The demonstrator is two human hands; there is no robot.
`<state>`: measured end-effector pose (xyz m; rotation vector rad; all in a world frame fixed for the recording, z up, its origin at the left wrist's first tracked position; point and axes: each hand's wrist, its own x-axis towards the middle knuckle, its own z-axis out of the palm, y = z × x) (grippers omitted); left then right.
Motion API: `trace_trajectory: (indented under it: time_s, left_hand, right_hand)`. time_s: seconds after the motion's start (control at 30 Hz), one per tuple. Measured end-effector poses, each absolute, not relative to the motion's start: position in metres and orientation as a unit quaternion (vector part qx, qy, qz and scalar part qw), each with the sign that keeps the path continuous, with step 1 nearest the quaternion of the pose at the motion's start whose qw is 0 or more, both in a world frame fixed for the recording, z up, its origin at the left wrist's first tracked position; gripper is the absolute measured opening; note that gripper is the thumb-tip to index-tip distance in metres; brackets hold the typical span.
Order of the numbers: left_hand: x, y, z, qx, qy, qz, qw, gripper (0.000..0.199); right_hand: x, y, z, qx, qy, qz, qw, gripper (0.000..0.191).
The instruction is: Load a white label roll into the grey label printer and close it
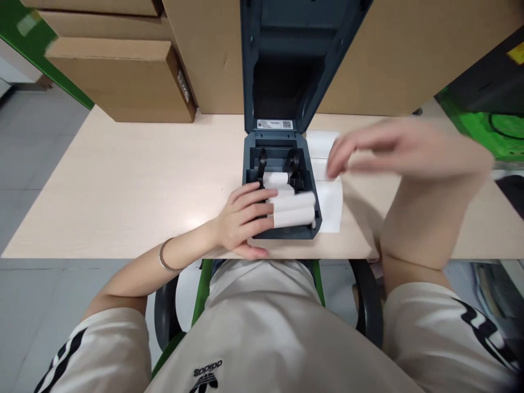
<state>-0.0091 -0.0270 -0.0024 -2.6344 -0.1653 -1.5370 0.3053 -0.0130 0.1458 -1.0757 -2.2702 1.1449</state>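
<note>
A dark blue-grey label printer [249, 158] stands on the table with its lid [309, 27] raised. Inside it, black roll holders [262, 162] flank white paper [276, 178]. Folded or rolled white paper [293, 210] lies across the printer's front part. My left hand [243, 218] rests at the printer's left front, its fingers stretched out over the edge and touching this paper. To the right of the printer, my right hand [376, 150] is raised and blurred, fingers partly bent and apart, with nothing visible in them. Below it lies a flat white label strip [331, 204].
Cardboard boxes [118, 82] stand at the back left, and a large cardboard panel [213, 54] rises behind the printer. A green tray [497, 131] with a black cable is at the far right. The table's front edge [123, 257] runs close to my body.
</note>
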Motion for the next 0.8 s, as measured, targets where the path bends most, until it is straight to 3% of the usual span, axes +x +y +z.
trace_trajectory:
  time_s: [0.03, 0.07, 0.13, 0.23, 0.3, 0.57, 0.8]
  left_hand:
    - [-0.006, -0.028, -0.002, -0.856, -0.027, -0.513, 0.053, 0.058]
    - [-0.004, -0.029, -0.001, -0.852, -0.012, -0.521, 0.058, 0.056]
    - [-0.001, -0.031, 0.001, -0.851, -0.009, -0.522, 0.065, 0.048]
    - [0.0, -0.035, 0.003, -0.85, 0.006, -0.519, 0.089, 0.025]
    - [0.0, -0.038, 0.004, -0.844, 0.021, -0.523, 0.118, 0.009]
    - [-0.005, -0.049, 0.005, -0.829, 0.079, -0.521, 0.189, 0.024]
    - [-0.004, -0.046, -0.006, -0.813, 0.103, -0.54, 0.189, 0.023]
  right_hand:
    - [0.312, 0.004, 0.136, -0.487, -0.716, 0.364, 0.345, 0.029]
    - [0.319, 0.022, 0.125, -0.519, -0.66, 0.316, 0.442, 0.033]
    - [0.328, 0.057, 0.098, -0.546, -0.613, 0.298, 0.488, 0.045]
    - [0.328, 0.09, 0.066, -0.534, -0.651, 0.348, 0.412, 0.089]
    - [0.32, 0.094, 0.055, -0.497, -0.665, 0.39, 0.399, 0.101]
    - [0.299, 0.07, 0.063, -0.407, -0.586, 0.493, 0.499, 0.076]
    - [0.297, 0.062, 0.079, -0.469, -0.629, 0.386, 0.485, 0.088]
